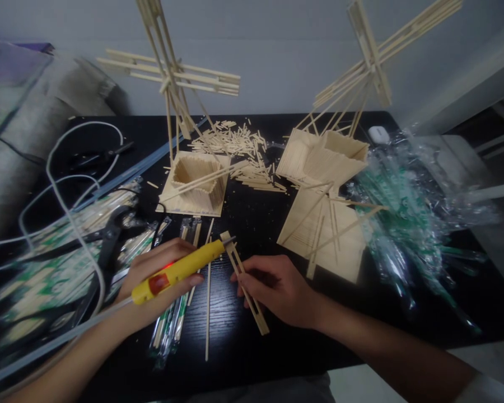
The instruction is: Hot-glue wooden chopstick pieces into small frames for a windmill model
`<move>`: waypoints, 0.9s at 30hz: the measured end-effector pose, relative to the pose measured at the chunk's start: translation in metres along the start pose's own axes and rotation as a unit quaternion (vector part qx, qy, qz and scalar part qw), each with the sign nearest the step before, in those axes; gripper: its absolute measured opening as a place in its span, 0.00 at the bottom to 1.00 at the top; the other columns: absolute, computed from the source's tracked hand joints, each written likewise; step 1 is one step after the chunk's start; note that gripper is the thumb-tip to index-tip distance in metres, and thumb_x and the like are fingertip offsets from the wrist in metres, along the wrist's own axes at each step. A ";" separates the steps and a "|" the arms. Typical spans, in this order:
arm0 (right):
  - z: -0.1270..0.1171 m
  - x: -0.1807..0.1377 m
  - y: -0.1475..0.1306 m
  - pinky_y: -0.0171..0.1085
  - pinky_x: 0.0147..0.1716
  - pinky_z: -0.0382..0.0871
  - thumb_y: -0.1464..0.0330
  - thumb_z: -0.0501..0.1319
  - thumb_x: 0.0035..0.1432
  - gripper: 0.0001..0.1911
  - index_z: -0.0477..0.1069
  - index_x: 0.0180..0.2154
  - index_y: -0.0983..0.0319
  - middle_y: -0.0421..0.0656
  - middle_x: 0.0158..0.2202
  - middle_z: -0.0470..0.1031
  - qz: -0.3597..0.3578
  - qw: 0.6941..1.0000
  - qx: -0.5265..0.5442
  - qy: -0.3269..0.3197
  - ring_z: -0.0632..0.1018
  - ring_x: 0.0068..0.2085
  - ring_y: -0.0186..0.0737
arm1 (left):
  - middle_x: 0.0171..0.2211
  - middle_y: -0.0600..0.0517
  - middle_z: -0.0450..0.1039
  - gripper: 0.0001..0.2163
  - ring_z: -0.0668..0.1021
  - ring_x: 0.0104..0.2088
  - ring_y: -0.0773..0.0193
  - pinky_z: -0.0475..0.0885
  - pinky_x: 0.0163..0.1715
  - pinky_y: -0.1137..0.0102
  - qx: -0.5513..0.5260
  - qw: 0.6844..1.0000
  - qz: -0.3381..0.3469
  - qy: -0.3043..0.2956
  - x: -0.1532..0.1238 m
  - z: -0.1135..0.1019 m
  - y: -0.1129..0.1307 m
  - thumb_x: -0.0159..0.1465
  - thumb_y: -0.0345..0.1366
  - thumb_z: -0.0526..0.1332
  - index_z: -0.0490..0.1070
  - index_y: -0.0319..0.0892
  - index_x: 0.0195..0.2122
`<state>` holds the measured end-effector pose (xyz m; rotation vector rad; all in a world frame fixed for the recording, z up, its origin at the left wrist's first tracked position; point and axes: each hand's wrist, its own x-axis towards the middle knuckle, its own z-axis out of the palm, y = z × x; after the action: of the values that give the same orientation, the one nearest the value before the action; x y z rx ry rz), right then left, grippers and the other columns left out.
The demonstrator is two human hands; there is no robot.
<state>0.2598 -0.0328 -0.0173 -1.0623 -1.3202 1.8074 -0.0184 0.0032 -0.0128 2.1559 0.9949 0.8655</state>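
Note:
A yellow hot glue gun [180,270] rests in my left hand [159,268], its fingers wrapped round it and a red light showing on its side. The nozzle touches or hovers just over the far end of a narrow frame of wooden sticks [252,296]; I cannot tell which. My right hand [277,285] pinches that frame near its middle, thumb on top. A clear glue stick [59,341] trails from the back of the gun along my left forearm. Between my hands a single wooden stick [208,313] lies on the black table [302,347].
Two stick-built windmill-like models stand at the back, with a left box base [197,187] and a right box base [336,154]. Cut stick pieces [239,143] are heaped between them. Wrapped chopsticks [176,324], pliers [109,235] and a white cable [73,212] lie left, plastic wrappers [397,207] right.

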 end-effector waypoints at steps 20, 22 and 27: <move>0.001 0.000 0.001 0.31 0.27 0.73 0.59 0.65 0.73 0.16 0.80 0.38 0.64 0.42 0.31 0.80 -0.024 0.999 -0.029 0.010 0.80 0.28 0.34 | 0.39 0.51 0.83 0.06 0.85 0.36 0.61 0.80 0.34 0.70 0.007 0.999 -0.036 0.007 -0.001 -0.001 0.002 0.73 0.43 0.69 0.80 0.48 0.43; 0.001 0.000 0.001 0.31 0.27 0.73 0.59 0.65 0.73 0.16 0.80 0.38 0.64 0.42 0.31 0.80 -0.017 0.999 -0.026 0.012 0.80 0.28 0.34 | 0.38 0.51 0.82 0.08 0.85 0.36 0.62 0.80 0.34 0.70 -0.013 0.999 -0.049 -0.002 -0.001 0.000 0.004 0.73 0.44 0.69 0.79 0.47 0.41; 0.001 0.000 0.002 0.31 0.27 0.73 0.58 0.65 0.74 0.16 0.81 0.41 0.64 0.43 0.32 0.82 -0.022 0.999 -0.024 0.007 0.80 0.28 0.34 | 0.38 0.52 0.82 0.08 0.85 0.35 0.63 0.80 0.33 0.71 -0.004 0.999 -0.032 -0.001 0.000 -0.001 0.004 0.74 0.44 0.68 0.79 0.47 0.42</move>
<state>0.2594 -0.0339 -0.0194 -1.0622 -1.3734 1.7406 -0.0171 0.0011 -0.0092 2.1063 1.0520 0.8341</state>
